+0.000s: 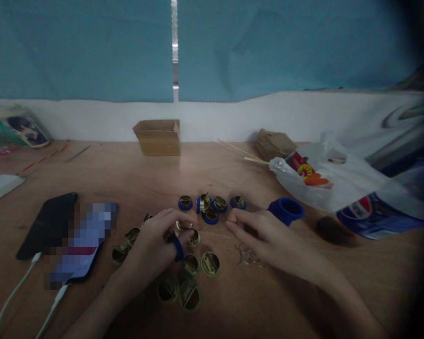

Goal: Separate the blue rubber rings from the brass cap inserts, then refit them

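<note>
My left hand point(164, 235) is curled with a blue ring point(177, 247) in its grasp; the fingers hide much of it, and I cannot tell whether it is fitted to a disc. My right hand point(256, 230) is closed in a pinch, and whatever is between the fingertips is too small to make out. Thin bent metal wires point(248, 255) lie beneath it. Round brass-coloured discs with bars across them, such as this disc point(210, 264), spread around and under my left hand. Farther back sit several similar discs with blue rims point(220, 204).
Stacked blue rings point(286, 210) stand beyond my right hand. Two phones point(47, 226) with white cables lie at left. At the back is an open cardboard box point(159, 139). A plastic bag point(314, 165) and a blue Pepsi package point(378, 214) occupy the right.
</note>
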`<state>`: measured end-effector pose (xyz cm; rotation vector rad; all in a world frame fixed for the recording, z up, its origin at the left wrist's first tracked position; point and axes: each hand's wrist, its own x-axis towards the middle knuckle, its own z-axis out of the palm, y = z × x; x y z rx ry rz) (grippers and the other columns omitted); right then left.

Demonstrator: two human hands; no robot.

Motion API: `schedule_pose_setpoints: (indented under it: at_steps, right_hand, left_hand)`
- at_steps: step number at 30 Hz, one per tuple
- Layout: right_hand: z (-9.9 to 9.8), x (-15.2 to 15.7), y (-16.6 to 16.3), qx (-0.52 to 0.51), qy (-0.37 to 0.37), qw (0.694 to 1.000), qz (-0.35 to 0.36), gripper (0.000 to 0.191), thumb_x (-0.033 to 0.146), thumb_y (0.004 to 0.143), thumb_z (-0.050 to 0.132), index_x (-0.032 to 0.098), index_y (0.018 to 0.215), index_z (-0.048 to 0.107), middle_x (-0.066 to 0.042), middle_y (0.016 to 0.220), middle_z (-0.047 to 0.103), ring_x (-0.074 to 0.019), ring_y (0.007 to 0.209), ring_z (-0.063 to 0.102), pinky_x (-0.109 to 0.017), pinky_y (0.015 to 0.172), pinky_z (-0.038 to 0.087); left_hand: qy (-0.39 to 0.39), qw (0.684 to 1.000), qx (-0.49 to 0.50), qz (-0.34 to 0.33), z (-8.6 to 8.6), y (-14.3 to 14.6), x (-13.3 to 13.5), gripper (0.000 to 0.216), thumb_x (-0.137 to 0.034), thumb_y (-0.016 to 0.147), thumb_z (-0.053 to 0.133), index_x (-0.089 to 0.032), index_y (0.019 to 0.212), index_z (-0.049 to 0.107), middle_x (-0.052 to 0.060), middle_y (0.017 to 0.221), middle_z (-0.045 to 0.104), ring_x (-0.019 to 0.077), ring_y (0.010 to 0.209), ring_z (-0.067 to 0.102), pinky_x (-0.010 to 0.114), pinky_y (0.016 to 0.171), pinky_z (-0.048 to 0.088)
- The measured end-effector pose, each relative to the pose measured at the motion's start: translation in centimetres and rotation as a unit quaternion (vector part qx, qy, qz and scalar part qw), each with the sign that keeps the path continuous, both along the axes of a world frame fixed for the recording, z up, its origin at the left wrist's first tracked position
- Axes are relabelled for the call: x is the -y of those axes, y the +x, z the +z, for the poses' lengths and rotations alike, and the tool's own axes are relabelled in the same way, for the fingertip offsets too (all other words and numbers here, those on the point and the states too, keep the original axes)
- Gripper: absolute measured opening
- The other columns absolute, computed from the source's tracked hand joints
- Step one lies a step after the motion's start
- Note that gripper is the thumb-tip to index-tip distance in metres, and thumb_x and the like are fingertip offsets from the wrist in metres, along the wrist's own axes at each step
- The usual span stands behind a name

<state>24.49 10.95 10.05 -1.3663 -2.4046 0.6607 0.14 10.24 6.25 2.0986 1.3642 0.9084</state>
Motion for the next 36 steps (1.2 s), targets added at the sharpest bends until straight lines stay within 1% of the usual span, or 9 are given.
schedule_pose_setpoints:
  at_steps: [2, 5, 9, 14, 20, 24, 30, 33, 36]
  right_hand:
    - [-0.1, 0.5, -1.4, -0.088, -0.015, 0.996, 0.016, 0.027, 0.031, 0.098, 0.046, 0.02, 0.075, 0.053, 0.006, 0.057, 0.047, -0.0091, 0.05, 0.045, -0.024, 0.048, 0.031]
    - [-0.8, 1.5, -3.4, -0.162, -0.044, 0.985, 0.041, 0.02, 0.032, 0.095, 0.053, 0.02, 0.079, 0.056, 0.009, 0.057, 0.042, -0.0074, 0.048, 0.042, -0.021, 0.045, 0.028]
    - [-2.1, 2.3, -5.2, -0.152, -0.043, 0.986, 0.055, 0.01, 0.028, 0.089, 0.061, 0.02, 0.084, 0.057, 0.01, 0.057, 0.039, -0.0073, 0.048, 0.041, -0.021, 0.046, 0.027]
    - [-3.0, 2.5, -5.9, -0.153, -0.003, 0.986, 0.068, 0.013, 0.022, 0.09, 0.055, 0.019, 0.077, 0.053, 0.008, 0.058, 0.042, -0.0082, 0.049, 0.042, -0.022, 0.048, 0.029]
    - [-2.1, 1.9, -5.2, -0.182, 0.057, 0.982, 0.002, 0.022, 0.021, 0.09, 0.052, 0.02, 0.069, 0.049, 0.008, 0.055, 0.039, -0.0078, 0.046, 0.04, -0.022, 0.045, 0.028]
    - [-0.4, 0.9, -3.4, -0.181, 0.087, 0.977, -0.07, 0.02, 0.026, 0.095, 0.049, 0.02, 0.077, 0.055, 0.007, 0.055, 0.043, -0.0086, 0.046, 0.043, -0.022, 0.045, 0.031]
    - [2.5, 0.0, 3.7, -0.109, 0.174, 0.953, -0.221, 0.024, 0.04, 0.092, 0.053, 0.021, 0.078, 0.059, 0.001, 0.063, 0.057, -0.0127, 0.053, 0.051, -0.026, 0.05, 0.036]
    - [3.2, -0.1, 7.6, -0.054, 0.099, 0.961, -0.251, 0.031, 0.047, 0.087, 0.057, 0.022, 0.068, 0.056, 0.004, 0.048, 0.046, -0.0113, 0.043, 0.044, -0.025, 0.042, 0.032]
    - [3.4, -0.1, 9.5, -0.069, -0.013, 0.947, -0.314, 0.035, 0.05, 0.087, 0.054, 0.021, 0.069, 0.059, 0.003, 0.046, 0.045, -0.0113, 0.036, 0.042, -0.025, 0.035, 0.027]
  left_hand:
    - [-0.037, 0.999, 0.01, 0.03, 0.2, 0.1, 0.2, 0.013, -0.015, 0.081, 0.068, -0.023, 0.09, 0.066, -0.006, 0.062, 0.055, 0.0126, 0.055, 0.048, 0.024, 0.051, 0.035]
    - [-0.077, 0.996, 0.027, 0.047, 0.4, 0.3, 0.3, 0.013, -0.014, 0.08, 0.065, -0.023, 0.09, 0.064, -0.007, 0.058, 0.05, 0.0121, 0.051, 0.045, 0.024, 0.048, 0.031]
    - [-0.095, 0.992, 0.082, 0.017, 0.3, 0.5, 0.5, 0.023, -0.006, 0.075, 0.061, -0.023, 0.091, 0.064, -0.005, 0.069, 0.059, 0.0109, 0.054, 0.048, 0.023, 0.05, 0.034]
    - [-0.092, 0.985, 0.147, -0.024, -0.4, 0.3, 0.7, 0.039, 0.004, 0.068, 0.055, -0.024, 0.094, 0.064, -0.004, 0.081, 0.064, 0.0122, 0.064, 0.056, 0.024, 0.058, 0.043]
    - [-0.063, 0.988, 0.127, -0.059, 0.8, 0.4, 1.1, 0.024, -0.009, 0.081, 0.063, -0.025, 0.099, 0.062, -0.001, 0.09, 0.064, 0.0132, 0.07, 0.058, 0.024, 0.058, 0.046]
    - [-0.03, 0.985, 0.136, -0.101, 1.3, 0.6, 1.2, 0.024, -0.017, 0.085, 0.065, -0.025, 0.107, 0.059, 0.003, 0.109, 0.061, 0.0156, 0.088, 0.06, 0.026, 0.068, 0.05]
    - [0.005, 0.995, 0.049, -0.088, 0.2, 0.5, 1.0, 0.013, -0.013, 0.091, 0.056, -0.023, 0.099, 0.06, 0.001, 0.098, 0.063, 0.0155, 0.086, 0.061, 0.032, 0.078, 0.049]
    - [0.006, 0.994, 0.021, -0.103, 0.0, 0.6, 0.8, 0.011, -0.014, 0.092, 0.055, -0.021, 0.097, 0.061, 0.003, 0.096, 0.065, 0.018, 0.09, 0.062, 0.034, 0.08, 0.049]
    - [0.015, 0.994, 0.013, -0.108, 0.1, 0.6, 0.8, 0.009, -0.014, 0.092, 0.055, -0.021, 0.095, 0.061, 0.003, 0.095, 0.065, 0.0186, 0.091, 0.062, 0.035, 0.081, 0.048]
